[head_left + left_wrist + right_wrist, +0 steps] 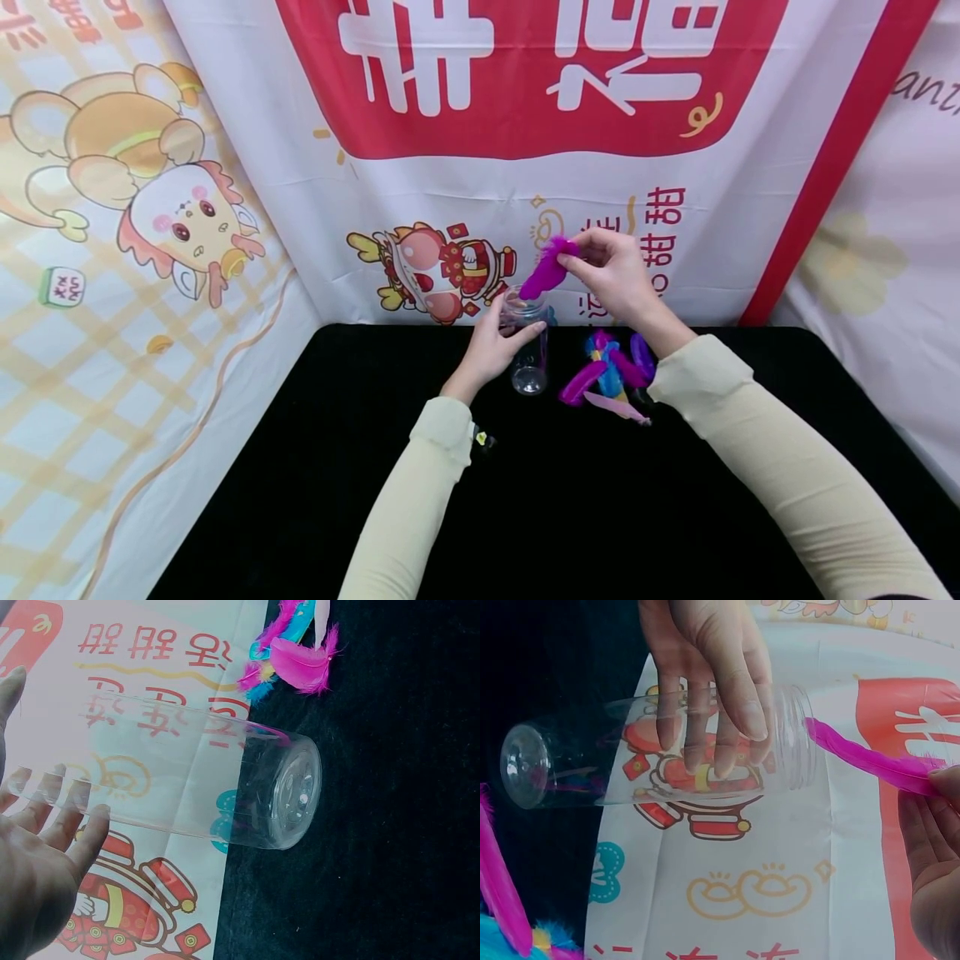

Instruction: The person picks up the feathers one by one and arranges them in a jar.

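My left hand (491, 346) grips a clear, wide-mouthed jar (187, 772) near its mouth, thumb on one side and fingers round the other. Between thumb and fingertips my right hand (611, 271) pinches a magenta feather (546, 271). The feather's tip is right at the jar's rim in the right wrist view; whether it is just inside cannot be told. Nothing shows inside the jar (592, 761) in that view. To the jar's right, a pile of magenta, blue, purple and pink feathers (611, 379) lies on the black table, below my right forearm.
The black tabletop (570, 508) meets a printed white and red backdrop (450, 192) right behind the jar. A patterned cloth (112, 333) hangs on the left side. A small dark item with a yellow mark (483, 437) shows beside the left cuff.
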Motion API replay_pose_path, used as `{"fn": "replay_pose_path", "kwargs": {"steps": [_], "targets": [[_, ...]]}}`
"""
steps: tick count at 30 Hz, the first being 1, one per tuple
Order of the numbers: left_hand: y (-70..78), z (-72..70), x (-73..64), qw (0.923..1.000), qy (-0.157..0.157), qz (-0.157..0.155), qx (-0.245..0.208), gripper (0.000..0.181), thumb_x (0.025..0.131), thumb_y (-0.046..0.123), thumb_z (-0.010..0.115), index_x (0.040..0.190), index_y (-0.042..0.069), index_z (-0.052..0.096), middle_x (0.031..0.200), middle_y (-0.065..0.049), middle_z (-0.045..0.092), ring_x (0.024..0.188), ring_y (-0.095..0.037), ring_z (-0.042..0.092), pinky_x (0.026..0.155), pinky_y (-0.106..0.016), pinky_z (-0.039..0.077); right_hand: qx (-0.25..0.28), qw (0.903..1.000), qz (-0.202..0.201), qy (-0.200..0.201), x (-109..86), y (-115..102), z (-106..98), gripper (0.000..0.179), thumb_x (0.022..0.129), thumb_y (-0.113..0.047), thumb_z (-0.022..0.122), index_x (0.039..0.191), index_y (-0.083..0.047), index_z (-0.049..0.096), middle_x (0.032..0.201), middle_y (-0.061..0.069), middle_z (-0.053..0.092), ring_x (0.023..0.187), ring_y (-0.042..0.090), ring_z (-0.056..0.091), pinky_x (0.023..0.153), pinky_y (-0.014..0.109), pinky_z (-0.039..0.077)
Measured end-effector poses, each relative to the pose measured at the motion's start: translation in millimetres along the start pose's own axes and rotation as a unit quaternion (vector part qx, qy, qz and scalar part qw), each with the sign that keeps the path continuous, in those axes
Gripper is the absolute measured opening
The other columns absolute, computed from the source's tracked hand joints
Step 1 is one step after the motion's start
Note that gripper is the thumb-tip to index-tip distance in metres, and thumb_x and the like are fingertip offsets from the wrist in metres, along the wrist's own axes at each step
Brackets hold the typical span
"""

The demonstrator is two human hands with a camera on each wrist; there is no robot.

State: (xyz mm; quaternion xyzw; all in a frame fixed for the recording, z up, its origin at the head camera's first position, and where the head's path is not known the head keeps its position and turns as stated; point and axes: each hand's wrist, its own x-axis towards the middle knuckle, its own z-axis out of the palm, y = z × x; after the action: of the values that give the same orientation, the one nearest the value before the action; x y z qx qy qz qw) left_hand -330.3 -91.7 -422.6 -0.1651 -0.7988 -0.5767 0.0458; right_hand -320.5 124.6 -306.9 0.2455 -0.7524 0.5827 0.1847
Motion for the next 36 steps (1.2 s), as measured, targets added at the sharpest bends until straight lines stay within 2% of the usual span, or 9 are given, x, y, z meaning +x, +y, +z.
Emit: {"fn": "replay_pose_path", "kwargs": {"steps": [7, 14, 18, 24, 28, 36], "targets": [[0.5, -1.8, -1.4, 1.0000, -0.004, 0.001, -0.009, 0.079, 0.093, 0.046, 0.075, 0.156, 0.019, 0.036, 0.143, -0.009, 0.054, 0.130, -0.028, 0.055, 0.110, -0.052, 0.046, -0.006, 0.9999, -0.008, -0.013, -1.3, 0.6, 5.6, 0.013, 0.092, 0.001, 0.074, 0.101, 0.009, 0.071, 0.101, 0.025, 0.074, 0.084, 0.010, 0.070, 0.073, 0.017, 0.056], [0.2, -2.1, -1.3, 0.9999, -0.005, 0.006, -0.009, 0.077, 0.093, 0.045, 0.075, 0.156, 0.021, 0.036, 0.144, -0.008, 0.054, 0.130, -0.026, 0.055, 0.109, -0.050, 0.047, -0.022, 0.9993, -0.022, -0.018, -7.3, -24.8, 12.2, 0.010, 0.091, 0.006, 0.072, 0.098, 0.014, 0.070, 0.097, 0.028, 0.073, 0.082, 0.016, 0.070, 0.070, 0.016, 0.055], [0.2, -1.6, -1.3, 0.9999, -0.007, 0.008, -0.009, 0.075, 0.094, 0.044, 0.075, 0.155, 0.024, 0.037, 0.143, -0.006, 0.055, 0.129, -0.025, 0.056, 0.108, -0.048, 0.048, -0.029, 0.9990, -0.028, -0.021, -8.7, -29.0, 14.4, 0.011, 0.091, 0.006, 0.072, 0.098, 0.014, 0.070, 0.097, 0.028, 0.073, 0.080, 0.016, 0.069, 0.068, 0.016, 0.054], [-0.1, -0.5, -2.0, 0.9998, -0.009, 0.009, -0.013, 0.077, 0.094, 0.041, 0.075, 0.156, 0.020, 0.035, 0.144, -0.009, 0.054, 0.129, -0.028, 0.056, 0.109, -0.054, 0.046, -0.041, 0.9988, -0.018, -0.022, -11.0, -28.1, 18.7, 0.011, 0.091, 0.005, 0.073, 0.099, 0.012, 0.071, 0.097, 0.026, 0.073, 0.081, 0.020, 0.068, 0.069, 0.017, 0.053], [0.6, -0.2, -2.6, 0.9999, -0.006, 0.005, -0.008, 0.076, 0.094, 0.041, 0.075, 0.156, 0.020, 0.035, 0.144, -0.008, 0.055, 0.129, -0.027, 0.056, 0.109, -0.051, 0.046, -0.048, 0.9986, -0.016, -0.018, -12.0, -26.6, 21.0, 0.010, 0.091, 0.005, 0.073, 0.099, 0.011, 0.072, 0.098, 0.026, 0.073, 0.082, 0.023, 0.070, 0.071, 0.016, 0.054], [2.2, 0.3, -2.4, 0.9999, -0.004, 0.008, -0.005, 0.076, 0.094, 0.041, 0.075, 0.156, 0.022, 0.036, 0.144, -0.009, 0.054, 0.130, -0.027, 0.056, 0.109, -0.050, 0.047, -0.051, 0.9982, -0.022, -0.024, -13.7, -26.6, 22.7, 0.010, 0.091, 0.005, 0.073, 0.097, 0.013, 0.071, 0.095, 0.027, 0.073, 0.078, 0.020, 0.067, 0.068, 0.017, 0.051]]}}
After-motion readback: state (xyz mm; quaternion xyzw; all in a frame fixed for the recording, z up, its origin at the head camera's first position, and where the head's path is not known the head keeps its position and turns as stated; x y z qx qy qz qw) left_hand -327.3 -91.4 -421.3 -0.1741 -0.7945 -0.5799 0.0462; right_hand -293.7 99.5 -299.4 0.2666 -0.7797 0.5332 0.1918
